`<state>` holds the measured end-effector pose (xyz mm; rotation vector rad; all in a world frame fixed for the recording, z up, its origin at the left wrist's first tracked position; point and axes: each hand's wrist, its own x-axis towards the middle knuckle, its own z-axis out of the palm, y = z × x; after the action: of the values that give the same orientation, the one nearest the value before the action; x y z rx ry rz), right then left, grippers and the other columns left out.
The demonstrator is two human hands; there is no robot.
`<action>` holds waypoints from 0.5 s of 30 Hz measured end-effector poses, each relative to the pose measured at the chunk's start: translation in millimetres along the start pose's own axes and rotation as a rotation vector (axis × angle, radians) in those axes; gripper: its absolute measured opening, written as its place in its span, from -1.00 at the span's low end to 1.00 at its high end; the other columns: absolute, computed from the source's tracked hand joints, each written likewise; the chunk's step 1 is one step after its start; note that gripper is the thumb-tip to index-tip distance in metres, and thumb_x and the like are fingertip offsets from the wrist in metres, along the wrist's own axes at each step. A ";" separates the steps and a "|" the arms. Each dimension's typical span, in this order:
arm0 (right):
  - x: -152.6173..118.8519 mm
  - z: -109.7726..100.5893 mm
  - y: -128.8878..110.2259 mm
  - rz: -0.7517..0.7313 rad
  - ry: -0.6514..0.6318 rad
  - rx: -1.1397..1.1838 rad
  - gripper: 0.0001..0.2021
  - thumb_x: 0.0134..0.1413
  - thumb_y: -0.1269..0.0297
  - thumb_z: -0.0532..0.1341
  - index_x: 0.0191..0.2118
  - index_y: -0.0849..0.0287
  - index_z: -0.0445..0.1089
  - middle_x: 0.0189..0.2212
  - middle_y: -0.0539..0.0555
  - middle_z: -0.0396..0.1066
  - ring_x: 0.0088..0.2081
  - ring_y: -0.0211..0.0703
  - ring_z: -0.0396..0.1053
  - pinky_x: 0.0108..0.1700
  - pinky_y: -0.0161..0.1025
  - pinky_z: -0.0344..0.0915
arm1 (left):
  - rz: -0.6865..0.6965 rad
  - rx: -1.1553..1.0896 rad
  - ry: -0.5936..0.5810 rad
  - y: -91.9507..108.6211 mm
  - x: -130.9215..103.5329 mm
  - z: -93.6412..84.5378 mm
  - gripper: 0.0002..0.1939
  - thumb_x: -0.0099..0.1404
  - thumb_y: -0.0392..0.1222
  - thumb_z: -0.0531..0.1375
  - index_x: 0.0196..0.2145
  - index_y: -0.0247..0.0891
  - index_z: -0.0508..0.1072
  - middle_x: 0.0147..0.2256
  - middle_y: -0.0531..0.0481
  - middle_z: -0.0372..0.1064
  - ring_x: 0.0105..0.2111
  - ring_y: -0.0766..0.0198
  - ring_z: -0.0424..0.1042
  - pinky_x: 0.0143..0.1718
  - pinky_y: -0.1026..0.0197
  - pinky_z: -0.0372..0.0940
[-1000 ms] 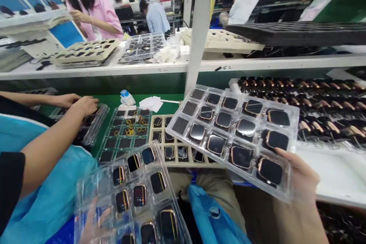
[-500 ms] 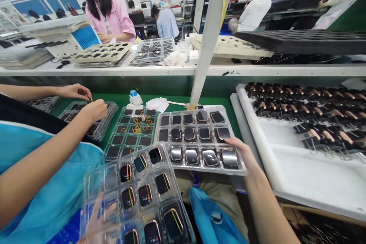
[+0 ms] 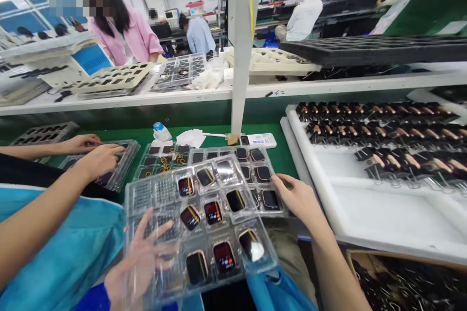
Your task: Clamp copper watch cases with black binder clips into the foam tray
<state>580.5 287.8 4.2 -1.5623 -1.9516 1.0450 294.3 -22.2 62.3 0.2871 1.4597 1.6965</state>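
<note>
My left hand [image 3: 146, 257] is beneath a clear plastic tray [image 3: 140, 199] and bears it from below, fingers spread and visible through the plastic. Several square watch bodies with dark glass faces [image 3: 212, 212] sit in its pockets; some faces have yellow and red reflections. The pockets at its left hold no watches. A second clear tray [image 3: 275, 208] of dark-faced watches lies on the bench behind, partly covered by the raised tray. At its right edge, my right hand [image 3: 295, 199] grips the rim with thumb and fingers.
On the left, a co-worker's hands [image 3: 97, 160] work over another tray [image 3: 126, 170]. A tray with yellow rings [image 3: 168, 163], a blue-capped bottle [image 3: 160, 131] and white paper [image 3: 190, 138] lie behind. A white box [image 3: 337, 204] of clipped parts flanks the right; a post [image 3: 241, 58] rises mid-bench.
The raised tray has moved up and right in the view, now covering much of the second tray. My right hand remains at the second tray's right edge. The camera view has shifted right.
</note>
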 end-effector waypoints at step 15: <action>16.0 20.7 7.0 -0.093 0.026 0.764 -0.43 0.00 -0.14 0.40 0.02 0.15 0.50 0.07 0.23 0.52 0.07 0.14 0.47 0.16 0.06 0.37 | 0.139 0.382 -0.078 5.7 138.0 82.1 -0.17 0.04 0.03 0.43 0.21 -0.19 0.27 -0.04 -0.15 0.44 -0.43 0.23 0.46 -0.45 0.18 0.37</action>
<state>565.5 297.6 -16.0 -1.0332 -1.3302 1.4799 261.9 134.1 43.7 0.6671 1.7334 1.4834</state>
